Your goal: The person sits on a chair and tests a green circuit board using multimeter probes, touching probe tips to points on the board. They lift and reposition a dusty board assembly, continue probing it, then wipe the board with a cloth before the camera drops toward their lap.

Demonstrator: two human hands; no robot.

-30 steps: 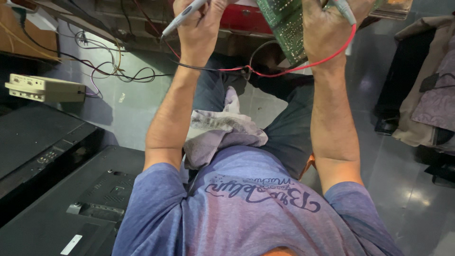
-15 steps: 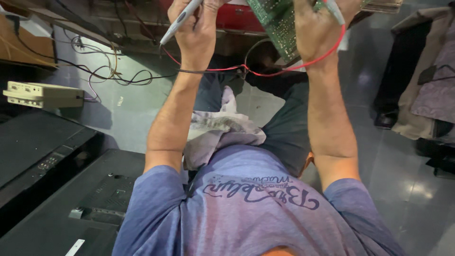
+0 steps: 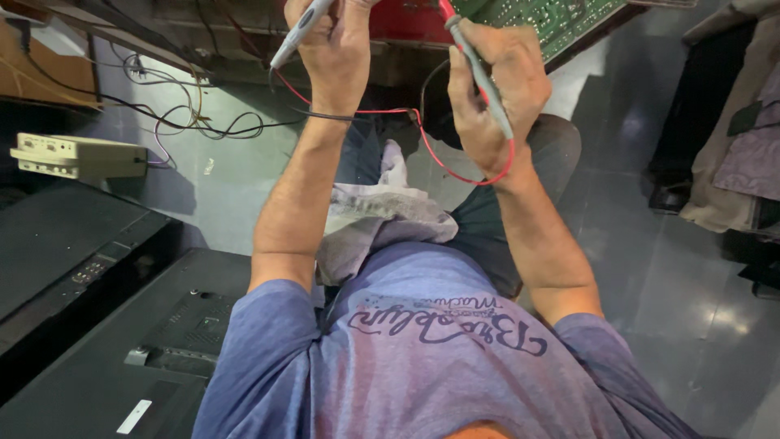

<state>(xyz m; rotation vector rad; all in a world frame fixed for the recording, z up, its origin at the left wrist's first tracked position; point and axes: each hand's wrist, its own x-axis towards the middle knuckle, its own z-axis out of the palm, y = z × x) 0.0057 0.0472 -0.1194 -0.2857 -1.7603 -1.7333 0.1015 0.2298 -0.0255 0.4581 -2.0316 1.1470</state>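
Both hands are up at the top of the view, one test probe in each. L hand [image 3: 335,50] is curled into a fist round a grey probe [image 3: 299,34], thumb and fingers pressed tight on the barrel, with its black lead [image 3: 325,116] running past the wrist. R hand [image 3: 491,89] holds a second probe, grey w/ a red end [image 3: 478,71], pen-style: thumb and fingers pinch the shaft, and its red lead [image 3: 467,175] loops under the wrist. Both probes point toward the green circuit board [image 3: 561,20] at the top edge, just beside a red housing [image 3: 406,23]. The tips are cut off by the frame, so can't say whether either touches the board. It looks like the probing stage, i.e. lining up two test points. Landing both calls for steady wrists, each tip on one pad only w/o bridging neighbours, and leads kept clear of the board. A crumpled grey-white cloth [image 3: 382,215] lies on the lap betw. the forearms. A beige box [image 3: 77,154] and a black TV back panel [image 3: 122,358] sit at the person's left on the grey floor [image 3: 666,284].
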